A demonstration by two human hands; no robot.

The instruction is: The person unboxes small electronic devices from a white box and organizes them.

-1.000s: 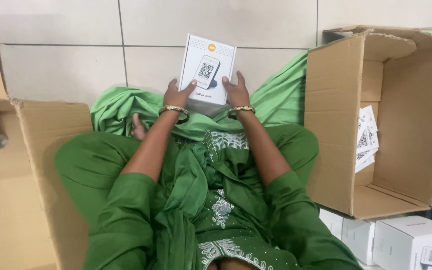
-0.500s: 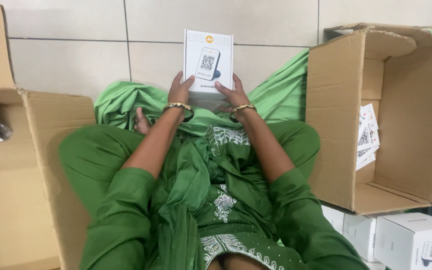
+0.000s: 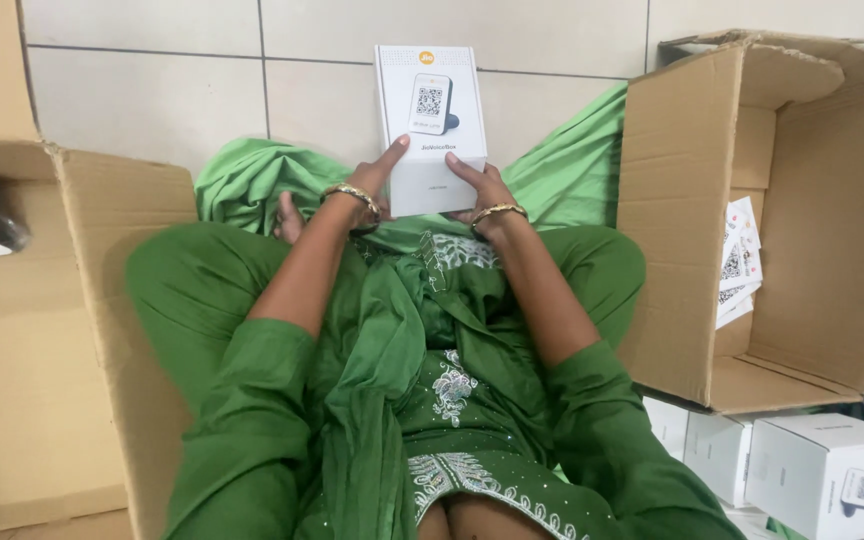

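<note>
I sit cross-legged on a tiled floor in green clothes. A white product box with a picture of a small device on its top stands upright over my lap, held at both lower sides. My left hand grips its lower left edge with a finger laid along the side. My right hand holds its lower right edge. Both wrists carry gold bangles.
A large cardboard carton lies on its side at my right with several printed leaflets inside. Below it stand white product boxes. Another open cardboard carton sits at my left. Green cloth spreads over the floor.
The white box has been turned from a slight tilt to straight upright and lifted a little, with my hands sliding down to its lower edges.
</note>
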